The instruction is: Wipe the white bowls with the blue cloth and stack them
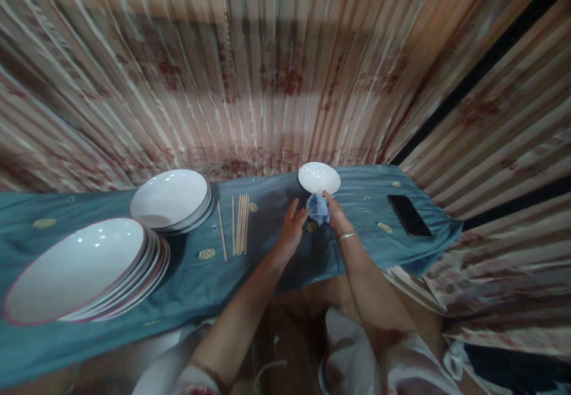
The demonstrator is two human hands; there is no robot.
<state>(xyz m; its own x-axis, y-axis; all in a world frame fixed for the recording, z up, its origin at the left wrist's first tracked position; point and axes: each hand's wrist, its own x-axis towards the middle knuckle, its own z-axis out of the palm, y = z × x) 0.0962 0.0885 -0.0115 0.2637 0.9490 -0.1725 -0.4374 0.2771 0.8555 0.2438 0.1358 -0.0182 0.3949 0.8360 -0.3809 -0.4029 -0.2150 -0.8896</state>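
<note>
My right hand (pixel 335 210) is closed on a crumpled light blue cloth (pixel 318 208), just in front of a small white bowl (pixel 319 176). To the left of the cloth, my left hand (pixel 293 226) has its fingers apart and holds nothing; its fingertips come close to the cloth, and I cannot tell if they touch it. Left of my hands, several wooden chopsticks (pixel 242 224) lie side by side, with a single chopstick (pixel 222 231) set apart from them.
A stack of white plates (pixel 172 200) stands at the back left, and a taller stack of pink-rimmed white plates (pixel 84 264) nearer the front. A black phone (pixel 409 215) lies on the right of the blue-green tablecloth (pixel 357 246). Pleated curtains (pixel 276 85) hang behind.
</note>
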